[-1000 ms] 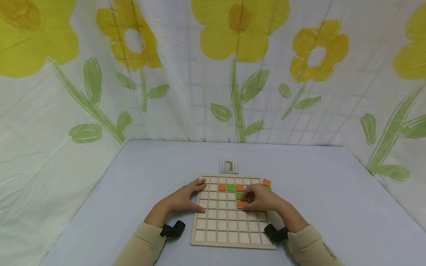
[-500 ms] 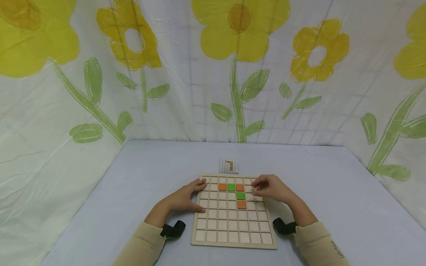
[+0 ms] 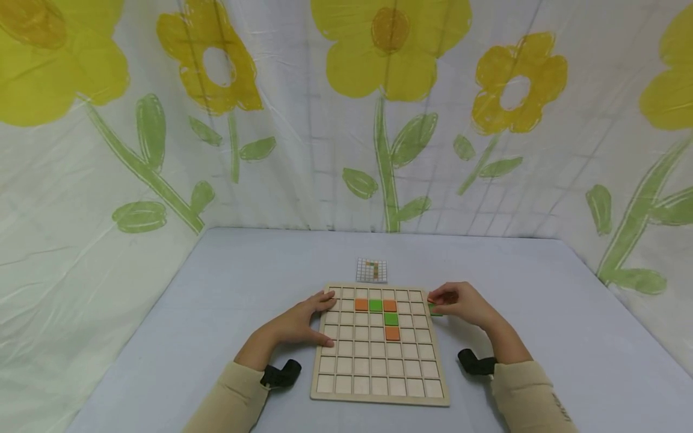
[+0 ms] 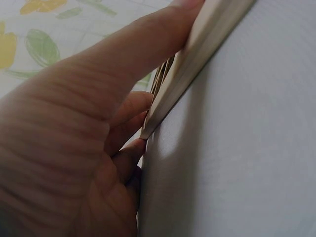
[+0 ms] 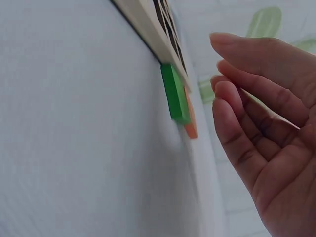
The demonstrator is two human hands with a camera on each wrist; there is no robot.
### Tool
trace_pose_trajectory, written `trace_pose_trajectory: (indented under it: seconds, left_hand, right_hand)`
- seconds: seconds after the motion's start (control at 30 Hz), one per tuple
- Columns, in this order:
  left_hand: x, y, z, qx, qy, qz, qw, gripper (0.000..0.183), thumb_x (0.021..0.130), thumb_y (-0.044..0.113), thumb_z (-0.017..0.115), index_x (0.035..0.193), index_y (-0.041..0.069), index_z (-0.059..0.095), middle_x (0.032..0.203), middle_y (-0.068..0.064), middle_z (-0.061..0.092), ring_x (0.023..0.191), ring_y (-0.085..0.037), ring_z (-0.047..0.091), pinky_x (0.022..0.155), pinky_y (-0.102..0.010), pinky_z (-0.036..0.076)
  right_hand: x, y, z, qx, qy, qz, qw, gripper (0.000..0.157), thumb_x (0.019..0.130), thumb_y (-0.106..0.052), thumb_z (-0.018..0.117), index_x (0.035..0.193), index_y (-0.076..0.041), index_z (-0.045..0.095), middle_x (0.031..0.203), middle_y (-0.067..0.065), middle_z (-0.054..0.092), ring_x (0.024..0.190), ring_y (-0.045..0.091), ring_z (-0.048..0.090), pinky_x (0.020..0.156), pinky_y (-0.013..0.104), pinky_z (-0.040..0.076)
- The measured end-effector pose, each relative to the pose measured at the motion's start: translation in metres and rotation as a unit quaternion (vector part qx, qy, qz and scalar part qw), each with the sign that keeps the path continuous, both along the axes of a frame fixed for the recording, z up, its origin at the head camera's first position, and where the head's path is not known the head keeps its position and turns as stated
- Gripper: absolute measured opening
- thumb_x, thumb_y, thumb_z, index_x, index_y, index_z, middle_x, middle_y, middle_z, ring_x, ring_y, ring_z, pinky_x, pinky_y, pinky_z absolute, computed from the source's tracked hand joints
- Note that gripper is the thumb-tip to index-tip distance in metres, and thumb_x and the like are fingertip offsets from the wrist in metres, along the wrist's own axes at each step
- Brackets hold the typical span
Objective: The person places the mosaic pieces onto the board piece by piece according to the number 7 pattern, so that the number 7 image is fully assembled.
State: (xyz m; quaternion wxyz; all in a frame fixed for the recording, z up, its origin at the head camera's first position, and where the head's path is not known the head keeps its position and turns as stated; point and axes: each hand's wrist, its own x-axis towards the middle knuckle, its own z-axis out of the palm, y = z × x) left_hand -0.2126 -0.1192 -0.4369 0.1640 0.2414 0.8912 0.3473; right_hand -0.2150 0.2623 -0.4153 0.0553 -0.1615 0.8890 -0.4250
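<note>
A square wooden grid board (image 3: 379, 399) lies on the table. My left hand (image 3: 298, 322) rests along its left side, thumb and fingertips spread over the rim; the left wrist view has them touching that edge. Some cells hold orange tiles (image 3: 361, 305) and green tiles (image 3: 376, 305), in a row that turns downward. Off the board's right side my right hand (image 3: 462, 304) hovers, its thumb and bent fingers apart with nothing between. Close by its fingertips, a loose green tile (image 5: 174, 91) lies against the board's edge, with an orange tile (image 5: 190, 118) behind it.
Behind the board lies a small card (image 3: 372, 270) printed with a grid and coloured squares. The table (image 3: 260, 258) has a pale cloth, and a curtain (image 3: 292, 180) painted with yellow flowers hangs behind it. Black wrist straps (image 3: 281, 374) circle both wrists.
My right hand has moved right, from the lower orange tile on the board to the loose tiles beside it. The tiles on the board and my left hand stay put.
</note>
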Motion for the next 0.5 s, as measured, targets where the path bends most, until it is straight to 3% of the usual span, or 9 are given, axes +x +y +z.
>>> trace_pose_trajectory:
  seconds: [0.5]
  left_hand:
    - [0.0, 0.0, 0.001, 0.0, -0.002, 0.0, 1.0, 0.092, 0.067, 0.043, 0.081, 0.144, 0.017, 0.038, 0.156, 0.003, 0.019, 0.146, -0.027, 0.009, 0.114, -0.055, 0.017]
  right_hand:
    - [0.0, 0.017, -0.01, -0.003, -0.044, -0.023, 0.999, 0.032, 0.075, -0.008, 0.076, 0.099, 0.009, 0.065, 0.083, 0.008, 0.063, 0.071, 0.008, 0.055, 0.062, 0.019, 0.048]
